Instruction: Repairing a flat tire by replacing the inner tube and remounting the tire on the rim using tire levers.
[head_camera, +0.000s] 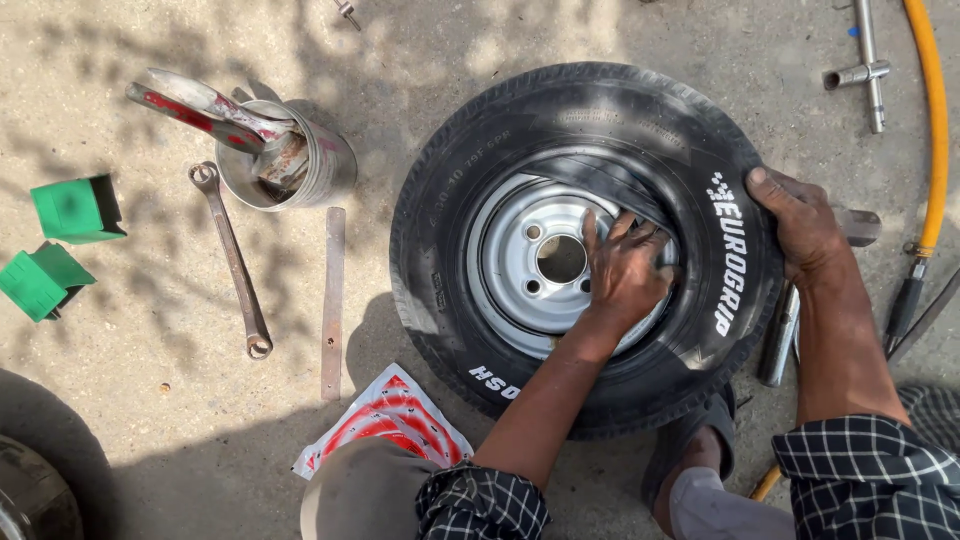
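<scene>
- Left hand (625, 272) is pressed flat, fingers spread, on the black inner tube (610, 190) where it comes out between the tyre (440, 230) and the steel rim (510, 270); nothing is clamped in it.
- Right hand (800, 225) is closed over the outer sidewall of the tyre, thumb on top, at the far right edge.
- Tyre and rim are laid flat on the concrete floor (150, 430), in front of the knees of the person.
- Tyre is judged heavy and stiff; a grip at the thick sidewall or bead is considered best.
- Inner tube is judged soft and easily pinched, so it should be taken with flat fingers.
- Metal can (300, 165) is seen lying tilted at the upper left; a red-stained tool (200, 105) is held in it.
- Two green boxes (60, 240) are lying open; their contents cannot be told.
</scene>
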